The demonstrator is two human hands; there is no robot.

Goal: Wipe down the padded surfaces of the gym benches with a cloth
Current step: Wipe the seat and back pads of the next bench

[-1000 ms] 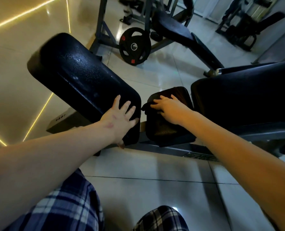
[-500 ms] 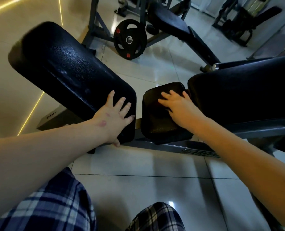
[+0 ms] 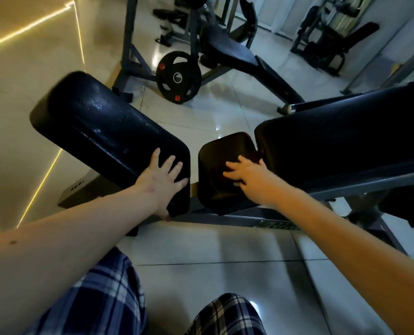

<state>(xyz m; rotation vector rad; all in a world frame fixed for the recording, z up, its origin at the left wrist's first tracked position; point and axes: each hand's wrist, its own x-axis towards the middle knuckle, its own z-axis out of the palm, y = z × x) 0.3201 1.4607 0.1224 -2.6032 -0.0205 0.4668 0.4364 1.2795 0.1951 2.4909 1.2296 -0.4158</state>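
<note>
My left hand [image 3: 162, 176] braces the long pad [image 3: 109, 126], my right hand [image 3: 247, 176] presses the cloth [image 3: 255, 155] on the small pad [image 3: 221, 148], fingers spread on both. I judge 1 big pad [image 3: 334, 146] is not yet wiped.

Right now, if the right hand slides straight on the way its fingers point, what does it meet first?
Probably the near end of the long pad across the gap, close to the left hand, once past the small pad. Depth is unclear.

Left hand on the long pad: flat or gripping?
Flat. The left hand rests on the long pad at its near end, fingers straight and spread; the thumb reaches over the edge.
</note>
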